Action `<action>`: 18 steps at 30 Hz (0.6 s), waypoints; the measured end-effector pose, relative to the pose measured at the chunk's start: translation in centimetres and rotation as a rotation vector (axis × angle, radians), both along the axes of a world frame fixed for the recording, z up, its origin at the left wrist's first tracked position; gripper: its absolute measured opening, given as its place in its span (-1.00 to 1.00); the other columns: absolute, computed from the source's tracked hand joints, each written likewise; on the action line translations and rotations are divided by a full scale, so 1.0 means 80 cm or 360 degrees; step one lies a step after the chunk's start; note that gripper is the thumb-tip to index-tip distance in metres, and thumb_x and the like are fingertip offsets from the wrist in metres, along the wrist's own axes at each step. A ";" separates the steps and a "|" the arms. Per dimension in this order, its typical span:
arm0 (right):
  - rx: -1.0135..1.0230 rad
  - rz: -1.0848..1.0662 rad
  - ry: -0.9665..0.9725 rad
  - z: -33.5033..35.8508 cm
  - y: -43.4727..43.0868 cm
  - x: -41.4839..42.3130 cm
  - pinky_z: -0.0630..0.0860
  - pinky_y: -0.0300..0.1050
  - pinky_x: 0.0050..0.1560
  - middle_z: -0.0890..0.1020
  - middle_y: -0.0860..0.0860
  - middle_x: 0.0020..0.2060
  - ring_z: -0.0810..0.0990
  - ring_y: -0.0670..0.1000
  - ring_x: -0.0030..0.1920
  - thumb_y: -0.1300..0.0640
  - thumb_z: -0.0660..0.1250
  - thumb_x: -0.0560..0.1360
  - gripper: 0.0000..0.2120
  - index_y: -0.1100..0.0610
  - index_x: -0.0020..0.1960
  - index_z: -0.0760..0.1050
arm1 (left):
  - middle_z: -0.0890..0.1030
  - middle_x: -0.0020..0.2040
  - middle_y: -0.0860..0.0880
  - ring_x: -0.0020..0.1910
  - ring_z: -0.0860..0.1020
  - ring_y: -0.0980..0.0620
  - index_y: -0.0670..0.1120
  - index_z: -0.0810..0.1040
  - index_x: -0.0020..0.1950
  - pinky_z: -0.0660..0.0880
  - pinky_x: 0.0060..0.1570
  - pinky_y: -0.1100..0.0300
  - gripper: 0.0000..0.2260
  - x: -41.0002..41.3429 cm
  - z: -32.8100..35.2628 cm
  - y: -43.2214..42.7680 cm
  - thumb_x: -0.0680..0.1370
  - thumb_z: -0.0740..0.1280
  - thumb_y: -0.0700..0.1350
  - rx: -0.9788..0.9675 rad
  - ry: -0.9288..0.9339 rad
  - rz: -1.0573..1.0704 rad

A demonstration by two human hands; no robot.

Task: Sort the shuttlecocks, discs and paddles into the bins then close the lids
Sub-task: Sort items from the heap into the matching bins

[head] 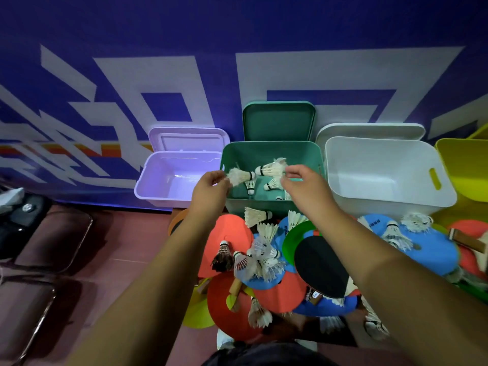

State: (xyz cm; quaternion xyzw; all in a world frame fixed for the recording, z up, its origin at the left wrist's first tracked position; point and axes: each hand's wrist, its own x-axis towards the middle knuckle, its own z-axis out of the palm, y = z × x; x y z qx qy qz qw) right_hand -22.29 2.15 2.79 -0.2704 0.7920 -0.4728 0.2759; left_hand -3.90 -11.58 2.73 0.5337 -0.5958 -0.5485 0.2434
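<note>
both arms are out over the green bin [303, 154]. the left hand [211, 187] has its fingertips pinched on the feathers of the left shuttlecock [240, 176], cork pointing right. the right hand [301, 180] pinches the feather end of the right shuttlecock [272, 168], cork pointing left, so the two corks nearly meet above the bin. down on the green floor inside, loose shuttlecocks [250, 185] already lie. the green lid [278, 121] stands upright behind, against the wall. the purple bin [158, 198] sits just left with its purple lid [188, 140] tipped back. the white bin [383, 204] sits just right, its white lid [369, 130] back too. a yellow bin [467, 159] shows at the far right edge. in front of the bins is the pile: red discs [232, 231], blue discs [433, 249], a green disc [287, 241], a black paddle [320, 265], and a shuttlecock clump [261, 257] on top, with a dark shuttlecock [223, 257] beside it.
</note>
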 end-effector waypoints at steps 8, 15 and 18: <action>0.0255 0.0162 0.0093 -0.010 0.005 0.018 0.45 -0.27 -0.13 0.64 -0.08 0.22 0.65 -0.07 0.01 0.03 0.31 0.63 -0.67 -0.05 0.37 0.59 | 0.75 0.06 0.01 -0.01 0.71 0.03 0.06 0.69 0.09 0.65 0.06 0.05 -0.80 0.033 -0.020 0.019 0.53 0.35 -0.14 0.0088 -0.0072 -0.0098; 0.0301 0.0213 0.0122 -0.025 0.003 0.037 0.59 -0.11 -0.13 0.67 -0.12 0.08 0.72 0.09 -0.12 0.04 0.29 0.62 -0.77 -0.08 0.21 0.65 | 0.72 0.00 -0.09 0.07 0.70 -0.16 -0.05 0.69 0.13 0.65 0.06 -0.10 -0.84 0.062 -0.049 0.019 0.67 0.32 -0.15 0.0124 -0.0141 0.0006; 0.0301 0.0268 0.0140 -0.034 0.001 0.044 0.56 -0.12 -0.13 0.65 -0.18 0.16 0.68 0.00 -0.17 0.06 0.29 0.62 -0.77 -0.07 0.19 0.65 | 0.72 0.00 -0.09 0.02 0.71 -0.12 -0.01 0.68 0.06 0.64 -0.05 -0.01 -0.89 0.073 -0.057 0.022 0.66 0.35 -0.13 0.0111 -0.0164 -0.0004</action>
